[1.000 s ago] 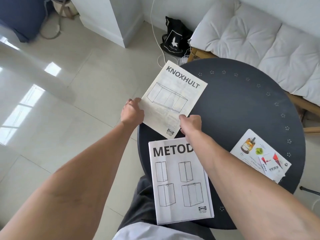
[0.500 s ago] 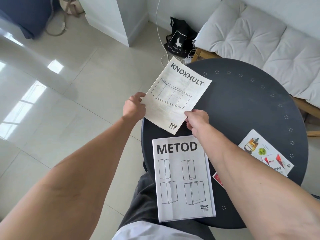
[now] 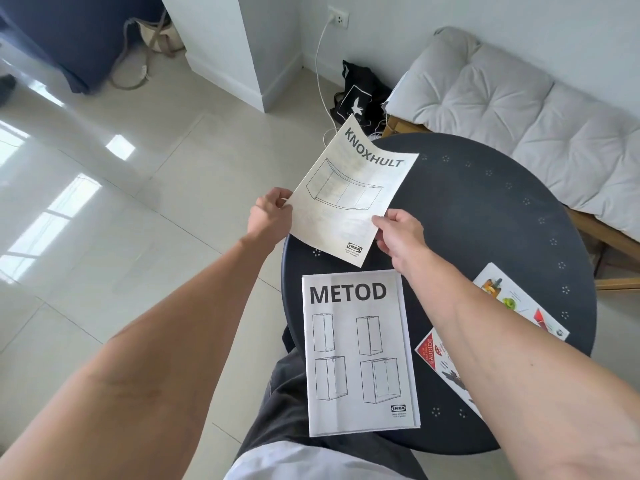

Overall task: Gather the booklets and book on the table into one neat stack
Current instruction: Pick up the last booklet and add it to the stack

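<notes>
Glossy pale floor tiles mirror bright window light. A grey tufted cushion lies on a wooden bench along the white wall. A black tote bag slumps beneath a wall socket.

metod booklet lies on the table, knoxhult booklet behind it, leaflets right.

The KNOXHULT booklet has lifted clear of the table, its far corner curling. A red leaflet emerges at four o'clock.
</notes>
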